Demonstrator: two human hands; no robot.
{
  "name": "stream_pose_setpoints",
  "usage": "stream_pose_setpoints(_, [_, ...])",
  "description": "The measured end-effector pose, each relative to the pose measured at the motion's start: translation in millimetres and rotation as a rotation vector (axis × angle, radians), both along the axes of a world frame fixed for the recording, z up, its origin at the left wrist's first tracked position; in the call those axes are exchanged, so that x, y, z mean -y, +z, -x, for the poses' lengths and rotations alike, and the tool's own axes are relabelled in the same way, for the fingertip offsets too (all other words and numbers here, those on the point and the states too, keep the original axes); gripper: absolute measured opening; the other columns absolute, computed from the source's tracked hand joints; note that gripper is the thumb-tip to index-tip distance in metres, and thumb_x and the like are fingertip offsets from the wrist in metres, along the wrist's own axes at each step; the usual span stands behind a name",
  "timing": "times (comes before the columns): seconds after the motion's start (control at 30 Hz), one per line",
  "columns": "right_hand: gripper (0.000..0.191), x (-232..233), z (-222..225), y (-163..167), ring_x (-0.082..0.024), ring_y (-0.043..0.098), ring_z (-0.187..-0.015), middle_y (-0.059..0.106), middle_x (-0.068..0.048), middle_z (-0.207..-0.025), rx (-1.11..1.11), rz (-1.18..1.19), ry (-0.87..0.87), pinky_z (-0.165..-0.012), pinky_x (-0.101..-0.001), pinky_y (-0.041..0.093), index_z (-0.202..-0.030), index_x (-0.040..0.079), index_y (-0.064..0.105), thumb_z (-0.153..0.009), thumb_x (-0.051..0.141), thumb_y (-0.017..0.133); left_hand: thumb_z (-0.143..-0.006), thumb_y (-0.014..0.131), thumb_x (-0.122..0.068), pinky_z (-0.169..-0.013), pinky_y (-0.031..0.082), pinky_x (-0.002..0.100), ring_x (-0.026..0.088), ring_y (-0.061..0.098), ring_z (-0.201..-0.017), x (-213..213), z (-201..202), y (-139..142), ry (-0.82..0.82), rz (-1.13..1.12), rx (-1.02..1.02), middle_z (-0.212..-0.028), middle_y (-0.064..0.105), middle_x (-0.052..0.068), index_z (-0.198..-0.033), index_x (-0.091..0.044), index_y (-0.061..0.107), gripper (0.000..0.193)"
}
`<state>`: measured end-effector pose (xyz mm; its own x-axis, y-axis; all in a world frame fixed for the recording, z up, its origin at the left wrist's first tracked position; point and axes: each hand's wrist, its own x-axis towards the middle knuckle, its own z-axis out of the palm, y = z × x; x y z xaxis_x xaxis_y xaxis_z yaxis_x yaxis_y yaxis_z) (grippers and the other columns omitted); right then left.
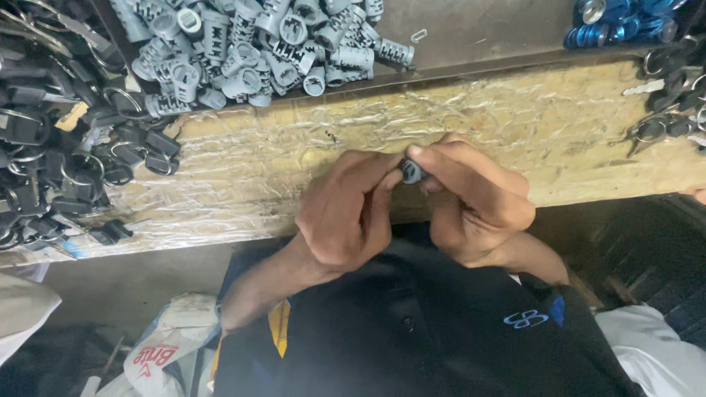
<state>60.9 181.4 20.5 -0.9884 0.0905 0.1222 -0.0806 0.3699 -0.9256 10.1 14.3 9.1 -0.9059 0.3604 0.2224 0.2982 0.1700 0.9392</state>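
- Small grey cylinder [412,171] pinched between both hands above the bench edge [588,184].
- Left hand [346,213] fingers curled, gripping it; right hand [474,202] fingertips clamped on it too.
- Grey cylinders [257,44] heaped beyond; black keys [59,140] piled left.

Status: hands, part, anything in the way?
Left hand and right hand pinch small grey part together. Grey cylinders and black keys lie apart, nothing blocking.

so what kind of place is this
Probably a small lock or key assembly workbench: a heap of grey lock cylinders, a pile of black-headed keys on rings, and both hands pinching one small part.
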Motion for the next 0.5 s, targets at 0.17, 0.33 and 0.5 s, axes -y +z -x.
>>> stream_pose_setpoints(0.17, [0.038,8,-2,0,-0.02,0.062,-0.074,0.068,-0.024,-0.101,-0.045,-0.016,-0.044,-0.064,-0.0263,0.052,-0.118,-0.012,0.065,-0.088,-0.029,0.049,-0.097,0.072,-0.006,-0.062,0.058,0.032,0.025,0.072,-0.077,-11,-2,-12,0.123,-0.015,-0.461,-0.095,0.068,0.021,-0.109,0.012,0.066,0.023])
stream_pose_setpoints(0.33, [0.023,16,3,6,-0.029,0.066,-0.074,0.064,-0.029,-0.096,-0.091,-0.046,0.07,-0.065,-0.0351,0.055,-0.114,-0.015,0.059,-0.092,-0.01,0.066,-0.095,0.075,-0.005,-0.076,0.058,0.038,0.03,0.068,-0.091,-3,1,3,0.058,-0.207,0.005,-0.105,0.067,0.022,-0.102,0.002,0.071,0.01])
stream_pose_setpoints(0.5, [0.014,-37,21,17,-0.023,0.069,-0.078,0.068,-0.019,-0.095,-0.056,-0.207,0.261,-0.067,-0.0325,0.057,-0.115,-0.013,0.062,-0.103,-0.004,0.064,-0.101,0.07,-0.003,-0.088,0.061,0.031,0.022,0.071,-0.099,5,-4,-15,-0.028,-0.778,0.656,-0.111,0.072,0.014,-0.112,-0.001,0.065,0.013])
